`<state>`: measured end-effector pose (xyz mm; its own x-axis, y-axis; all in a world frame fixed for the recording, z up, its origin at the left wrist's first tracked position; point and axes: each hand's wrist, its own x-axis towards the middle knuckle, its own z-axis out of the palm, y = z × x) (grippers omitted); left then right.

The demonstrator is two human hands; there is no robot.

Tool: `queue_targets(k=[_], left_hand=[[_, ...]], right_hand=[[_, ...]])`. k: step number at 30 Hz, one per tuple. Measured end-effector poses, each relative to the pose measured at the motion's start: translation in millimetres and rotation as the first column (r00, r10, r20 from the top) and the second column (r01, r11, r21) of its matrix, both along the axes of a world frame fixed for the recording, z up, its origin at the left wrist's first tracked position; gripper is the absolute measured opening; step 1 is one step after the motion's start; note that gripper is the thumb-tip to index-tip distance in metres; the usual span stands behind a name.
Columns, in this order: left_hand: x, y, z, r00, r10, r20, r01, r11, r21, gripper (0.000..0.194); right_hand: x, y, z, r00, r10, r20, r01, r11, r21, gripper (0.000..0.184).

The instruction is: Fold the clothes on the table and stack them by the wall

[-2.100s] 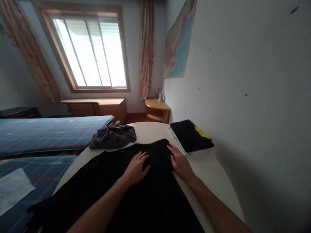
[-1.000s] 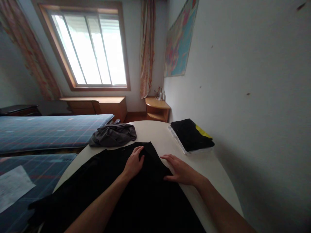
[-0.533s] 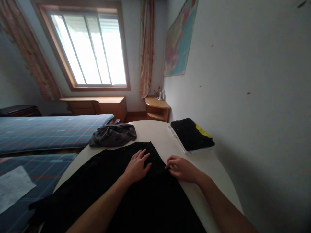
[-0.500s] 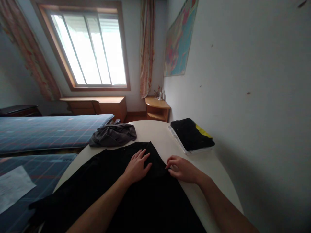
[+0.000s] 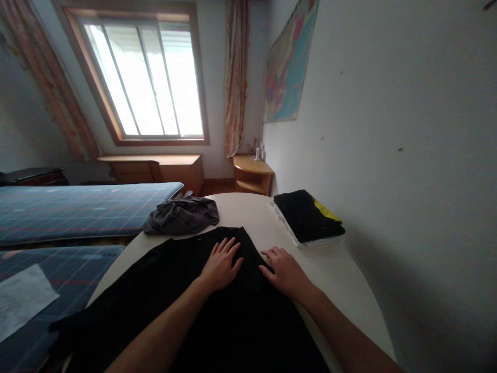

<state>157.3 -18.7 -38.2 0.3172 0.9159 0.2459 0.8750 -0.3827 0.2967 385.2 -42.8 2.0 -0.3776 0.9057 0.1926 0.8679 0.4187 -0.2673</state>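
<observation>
A black garment, apparently a shirt (image 5: 240,321), lies spread over the near part of the white round table (image 5: 349,280). My left hand (image 5: 220,267) rests flat on its upper part, fingers spread and holding nothing. At the garment's right edge is my right hand (image 5: 285,272), open, with its thumb over the cloth and its fingers apart. Beyond the garment, a crumpled dark grey cloth (image 5: 182,215) sits at the table's far left edge. To the far right is a stack of folded clothes (image 5: 306,215), black and yellow above white.
Blue plaid mattresses (image 5: 77,207) lie left of the table, a sheet of paper (image 5: 25,300) on the nearer one. A white wall (image 5: 407,181) rises close on the right. Behind stand a wooden desk (image 5: 178,161) and a corner shelf (image 5: 252,165) beneath the window.
My right hand has let go of the garment's right edge, its pinched fingers opening out. My left hand stays flat on the cloth.
</observation>
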Motion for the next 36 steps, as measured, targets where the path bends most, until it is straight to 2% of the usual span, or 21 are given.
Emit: queue_targets(k=[4, 8, 11, 15, 19, 22, 27, 33, 36], left_hand=[[7.6, 4.7, 2.2, 1.000, -0.027, -0.012, 0.027, 1.000, -0.002, 0.051], [17.5, 12.6, 3.8, 0.998, -0.056, -0.036, 0.056, 0.998, -0.009, 0.052], [26.5, 20.1, 4.4, 0.997, -0.065, -0.040, 0.064, 0.998, -0.020, 0.054], [39.8, 29.0, 6.4, 0.996, -0.089, -0.030, 0.088, 0.996, -0.032, 0.055], [49.7, 33.6, 8.7, 0.994, -0.108, -0.010, 0.108, 0.994, -0.032, 0.054], [52.2, 33.0, 10.3, 0.991, -0.120, 0.062, 0.119, 0.993, 0.022, 0.049], [50.6, 29.8, 13.8, 0.966, -0.160, 0.204, 0.135, 0.982, 0.132, 0.035], [44.3, 34.0, 16.6, 0.943, -0.058, 0.327, 0.011, 0.990, 0.143, 0.040], [40.6, 34.3, 19.0, 0.914, 0.058, 0.402, -0.110, 0.988, 0.106, 0.038]], right_hand=[[-5.2, -1.7, -1.8, 1.000, 0.030, 0.000, -0.030, 1.000, 0.008, 0.046], [-4.8, 1.9, -4.7, 1.000, -0.017, 0.000, 0.017, 1.000, -0.010, 0.041], [1.6, 5.7, -2.9, 0.992, -0.124, -0.001, 0.124, 0.992, 0.021, 0.035], [13.2, 8.0, 2.3, 0.946, -0.313, 0.086, 0.311, 0.950, 0.036, 0.027], [23.7, 11.4, 4.4, 0.924, -0.362, 0.127, 0.368, 0.929, -0.032, 0.026], [28.4, 15.3, 3.6, 0.926, -0.375, 0.030, 0.376, 0.920, -0.111, 0.024], [26.7, 15.9, 6.9, 0.921, -0.308, -0.239, 0.267, 0.945, -0.190, 0.022], [13.7, 1.0, 23.1, 0.905, -0.076, -0.420, -0.002, 0.983, -0.183, 0.030], [8.2, -8.0, 27.8, 0.896, 0.028, -0.443, -0.113, 0.980, -0.167, 0.037]])
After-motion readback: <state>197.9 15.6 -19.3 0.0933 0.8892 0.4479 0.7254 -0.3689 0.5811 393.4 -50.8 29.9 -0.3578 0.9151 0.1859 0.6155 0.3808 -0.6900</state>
